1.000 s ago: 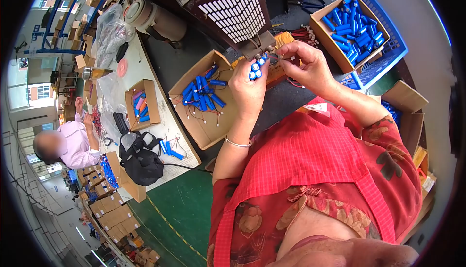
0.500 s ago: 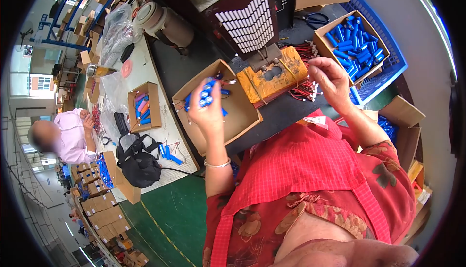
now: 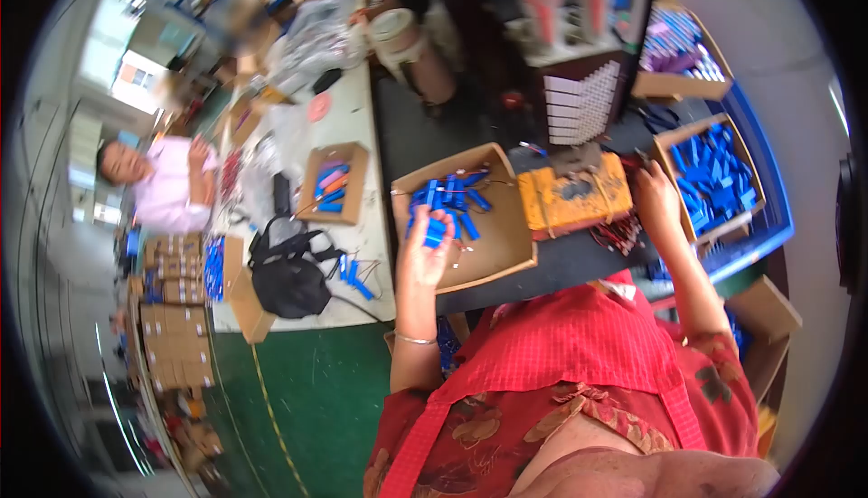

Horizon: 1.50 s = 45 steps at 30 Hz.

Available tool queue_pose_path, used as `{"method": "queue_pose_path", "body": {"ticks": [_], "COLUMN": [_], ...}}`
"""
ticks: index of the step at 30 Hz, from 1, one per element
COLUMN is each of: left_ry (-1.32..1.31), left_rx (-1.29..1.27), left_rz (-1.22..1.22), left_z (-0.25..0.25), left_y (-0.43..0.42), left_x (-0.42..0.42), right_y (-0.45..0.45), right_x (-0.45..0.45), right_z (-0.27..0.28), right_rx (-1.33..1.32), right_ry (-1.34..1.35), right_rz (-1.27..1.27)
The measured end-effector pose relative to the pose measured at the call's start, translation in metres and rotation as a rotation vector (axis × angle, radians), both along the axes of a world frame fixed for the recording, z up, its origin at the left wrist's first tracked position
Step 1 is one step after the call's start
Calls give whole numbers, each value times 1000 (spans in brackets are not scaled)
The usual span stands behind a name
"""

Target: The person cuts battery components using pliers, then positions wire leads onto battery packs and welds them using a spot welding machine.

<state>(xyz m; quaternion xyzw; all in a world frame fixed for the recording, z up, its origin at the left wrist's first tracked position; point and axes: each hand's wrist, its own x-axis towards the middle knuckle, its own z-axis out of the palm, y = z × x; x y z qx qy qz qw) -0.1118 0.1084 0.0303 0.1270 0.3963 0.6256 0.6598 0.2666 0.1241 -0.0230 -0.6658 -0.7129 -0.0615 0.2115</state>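
Note:
My left hand (image 3: 423, 258) is closed round several blue battery cells (image 3: 435, 232), above the left side of an open cardboard box (image 3: 488, 258). More blue cells (image 3: 477, 199) with thin wire leads lie in that box. My right hand (image 3: 658, 198) reaches to a bundle of red wire leads (image 3: 622, 234) beside the yellow-orange block (image 3: 574, 198). Its fingers are bent together among the leads, and what they pinch is too small to make out. The block sits in front of a dark machine with a white-striped panel (image 3: 583, 104).
A box of blue cells (image 3: 714, 177) stands in a blue plastic crate (image 3: 773, 218) at right. A steel flask (image 3: 411, 55) is at the back. On the white table at left lie a small box (image 3: 334, 213) and a black bag (image 3: 289, 281). A person in pink (image 3: 172, 181) is farther left.
The view has swung, shifting the bench rightward in frame. My right hand has moved from the block's front corner to the wire leads. My left hand keeps the blue cells over the box.

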Motion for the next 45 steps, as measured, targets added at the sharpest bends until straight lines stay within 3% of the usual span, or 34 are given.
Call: {"method": "queue_pose_path", "body": {"ticks": [2,10,13,20,28,31,37,38,41,45], "left_ry": [-163,-241,-218,-142,-113,-65,-111,-114,-103,-145], "left_rx": [-42,-43,-17,-33,-19,-25,76,53,54,21], "left_rz": [-41,-25,10,31,-61,-78,-64,-55,30,22], "left_z": [-14,-43,-39,-33,-29,-29,-57,-50,-35,-51], "left_y": [3,6,7,6,4,4,12,10,9,18], "left_x": [-4,-2,0,3,7,9,0,-1,1,-7], "right_y": [-1,7,4,-5,-11,-11,-1,-10,-6,-24], "right_x": [-8,3,-3,-4,-3,0,6,-4,-3,-6], "right_z": [12,0,4,-28,-33,-40,-52,-31,-37,-13], "right_rx": [-28,-23,-97,291,355,293,370,318,366,416], "right_ry": [45,136,169,350,366,533,518,589,663,685], "right_rz": [-51,90,11,119,124,91,217,204,260,198]}}
